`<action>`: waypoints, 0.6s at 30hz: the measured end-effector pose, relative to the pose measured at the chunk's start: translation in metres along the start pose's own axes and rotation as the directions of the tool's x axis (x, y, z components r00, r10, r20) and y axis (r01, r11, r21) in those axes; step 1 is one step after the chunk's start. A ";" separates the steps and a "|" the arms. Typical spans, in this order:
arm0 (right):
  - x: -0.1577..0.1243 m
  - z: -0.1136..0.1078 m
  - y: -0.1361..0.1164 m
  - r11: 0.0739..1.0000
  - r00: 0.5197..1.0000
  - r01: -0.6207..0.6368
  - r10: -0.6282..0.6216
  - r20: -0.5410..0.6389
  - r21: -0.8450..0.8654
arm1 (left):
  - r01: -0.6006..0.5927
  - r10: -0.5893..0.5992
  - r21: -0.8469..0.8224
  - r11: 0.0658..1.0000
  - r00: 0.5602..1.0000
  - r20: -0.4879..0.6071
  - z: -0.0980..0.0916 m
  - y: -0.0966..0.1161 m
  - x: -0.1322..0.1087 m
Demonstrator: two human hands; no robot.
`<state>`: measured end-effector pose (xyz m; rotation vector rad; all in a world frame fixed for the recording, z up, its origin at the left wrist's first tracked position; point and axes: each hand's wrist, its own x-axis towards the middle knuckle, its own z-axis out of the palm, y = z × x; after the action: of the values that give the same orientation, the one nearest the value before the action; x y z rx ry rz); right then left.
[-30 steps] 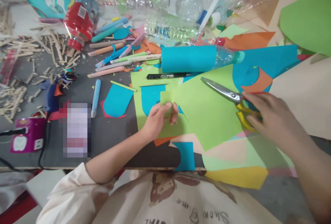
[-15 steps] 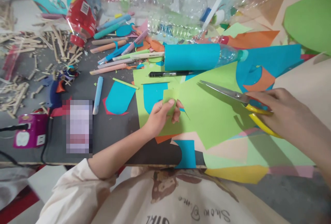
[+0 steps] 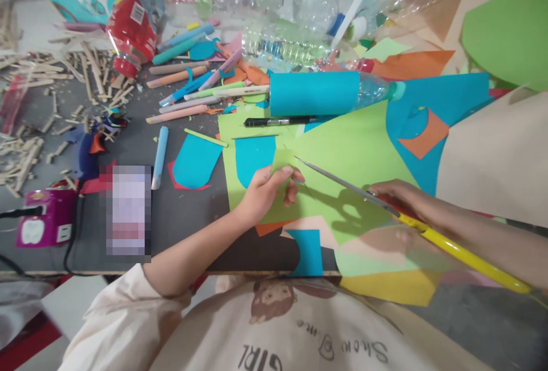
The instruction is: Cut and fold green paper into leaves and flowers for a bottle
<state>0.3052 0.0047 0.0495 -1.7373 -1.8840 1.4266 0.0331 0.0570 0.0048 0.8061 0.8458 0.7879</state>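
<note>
Between thumb and fingers, my left hand point(image 3: 268, 191) pinches a small piece of green paper point(image 3: 282, 157) above a large green sheet point(image 3: 342, 154). My right hand point(image 3: 400, 202) grips yellow-handled scissors point(image 3: 372, 197). Their blades point left, with the tips close to the edge of the held piece. The scissors are turned edge-on, so the gap between the blades is hard to see. Left of my left hand lie two blue rounded paper cutouts, one on the dark table point(image 3: 201, 162) and one on the green sheet point(image 3: 254, 157).
A clear bottle wrapped in blue paper point(image 3: 314, 94) lies beyond the green sheet, with a black pen point(image 3: 278, 122) beside it. Markers point(image 3: 180, 77), wooden stick pieces point(image 3: 94, 68) and clear plastic bottles point(image 3: 291, 11) crowd the back. A blurred phone point(image 3: 128, 208) and purple box point(image 3: 47, 217) lie left.
My right hand has brought the scissors left and down, turning them so the tips come near the held green paper. My left hand has stayed almost still.
</note>
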 end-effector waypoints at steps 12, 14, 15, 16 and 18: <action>0.017 -0.013 -0.048 0.981 0.963 -0.127 0.158 0.220 -0.146 | 0.172 -0.172 -0.011 0.985 0.985 -0.008 0.001 0.012 0.000; 0.021 -0.011 -0.050 0.984 0.958 -0.133 0.158 0.241 -0.118 | 0.167 -0.167 -0.012 0.986 0.986 0.005 0.000 0.013 0.000; 0.023 -0.010 -0.051 0.986 0.956 -0.132 0.154 0.250 -0.105 | 0.167 -0.167 -0.016 0.986 0.986 0.016 0.000 0.013 0.000; 0.024 -0.009 -0.052 0.987 0.954 -0.130 0.150 0.260 -0.093 | 0.172 -0.171 -0.020 0.985 0.985 0.031 -0.001 0.013 0.000; 0.026 -0.008 -0.055 0.989 0.951 -0.131 0.147 0.273 -0.074 | 0.188 -0.186 -0.026 0.982 0.981 0.058 -0.002 0.014 0.001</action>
<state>0.2674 0.0401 0.0828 -1.8075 -1.9856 1.7694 0.0285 0.0649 0.0152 0.7060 0.8446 0.6091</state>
